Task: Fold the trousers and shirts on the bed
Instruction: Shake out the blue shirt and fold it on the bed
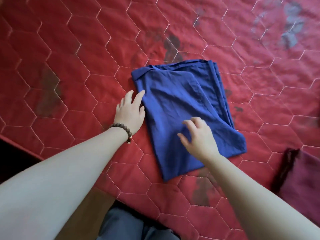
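Trousers (181, 108), blue and folded, lie on the red bed (69, 58) under your right hand (199, 135), whose loosely bent fingers hold nothing. Your left hand (129, 111) rests open, touching their left edge. A maroon garment (301, 179) lies well right of your right hand.

Two bare forearms with no sleeves showing, left hand (130, 113) with a bracelet of round dark-brown wooden beads (123, 130) at the wrist — a small dangling bead at its near end, right hand (199, 135) and wrist unadorned, grey-blue trousers (124, 226) on the legs below.
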